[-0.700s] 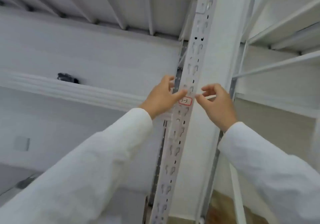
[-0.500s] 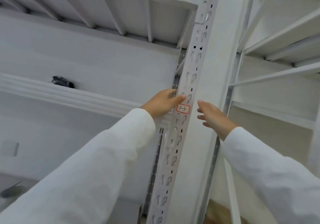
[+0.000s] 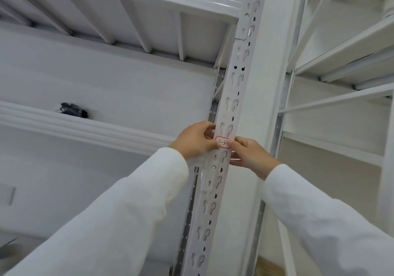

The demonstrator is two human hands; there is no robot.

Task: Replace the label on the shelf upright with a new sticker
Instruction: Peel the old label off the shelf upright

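The sticker point(image 3: 222, 142) on the upright point(image 3: 231, 105) now has the right hand point(image 3: 248, 155) back, both thumbs pressing it flat, left hand point(image 3: 195, 140) too.

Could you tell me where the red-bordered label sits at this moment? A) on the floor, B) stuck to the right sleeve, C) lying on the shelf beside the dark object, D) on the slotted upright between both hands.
D: the label is on the slotted upright, with the left hand and right hand touching its edges.
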